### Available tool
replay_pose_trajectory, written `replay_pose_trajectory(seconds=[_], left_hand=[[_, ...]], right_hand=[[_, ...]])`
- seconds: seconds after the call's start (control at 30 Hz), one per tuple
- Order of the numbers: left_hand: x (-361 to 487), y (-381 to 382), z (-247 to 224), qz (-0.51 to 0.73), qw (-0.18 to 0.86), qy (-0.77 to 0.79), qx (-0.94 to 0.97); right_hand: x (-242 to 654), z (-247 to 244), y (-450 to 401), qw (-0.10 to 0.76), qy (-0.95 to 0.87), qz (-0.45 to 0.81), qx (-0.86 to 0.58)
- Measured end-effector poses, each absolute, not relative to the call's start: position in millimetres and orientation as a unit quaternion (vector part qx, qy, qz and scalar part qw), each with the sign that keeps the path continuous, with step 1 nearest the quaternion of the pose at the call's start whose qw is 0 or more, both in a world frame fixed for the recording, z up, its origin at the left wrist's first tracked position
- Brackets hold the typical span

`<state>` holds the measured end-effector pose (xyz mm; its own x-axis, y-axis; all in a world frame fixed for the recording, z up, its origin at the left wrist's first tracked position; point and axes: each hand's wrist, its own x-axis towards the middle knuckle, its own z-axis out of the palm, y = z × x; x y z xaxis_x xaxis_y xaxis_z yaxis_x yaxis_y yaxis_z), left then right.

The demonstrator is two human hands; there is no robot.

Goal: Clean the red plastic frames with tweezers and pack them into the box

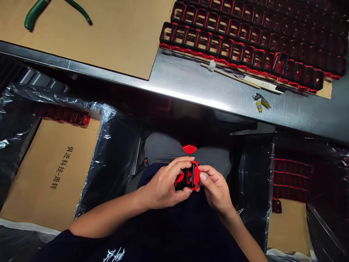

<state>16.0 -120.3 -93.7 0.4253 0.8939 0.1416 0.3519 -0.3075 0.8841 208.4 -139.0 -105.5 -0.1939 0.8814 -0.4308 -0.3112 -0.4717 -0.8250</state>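
Note:
A small red and black plastic part [195,176] is held over my lap, between both hands. My left hand [166,182] grips it from the left, fingers along its far side and thumb along its near side. At its right edge, my right hand [216,187] pinches the red face between thumb and bent fingers. An opening in the black portion faces partly toward me. The fingers hide some of the part's edges.
On the metal bench [185,87] stand rows of similar black and red parts [203,42]. Before them lie a cotton-tipped stick [231,75], a white marker [263,84] and tweezers [263,100]. Green-handled pliers [34,16] rest on cardboard. Lined bins with cardboard [51,174] flank me.

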Motion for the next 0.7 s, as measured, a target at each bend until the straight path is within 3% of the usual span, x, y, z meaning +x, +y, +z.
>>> replay_pose_trajectory(seconds=[0.17, 0.43, 0.53, 0.7], left_hand=[[16, -122, -102, 0.339, 0.374, 0.403, 0.764], [16, -120, -113, 0.36, 0.216, 0.361, 0.833], [13, -120, -112, 0.349, 0.237, 0.346, 0.838], [8, -118, -101, 0.359, 0.329, 0.331, 0.808]], right_hand=[[208, -105, -138, 0.434, -0.305, 0.718, -0.45], [208, -95, -137, 0.417, -0.448, 0.614, -0.498], [209, -97, -137, 0.42, -0.424, 0.618, -0.511], [211, -103, -136, 0.412, -0.263, 0.746, -0.452]])
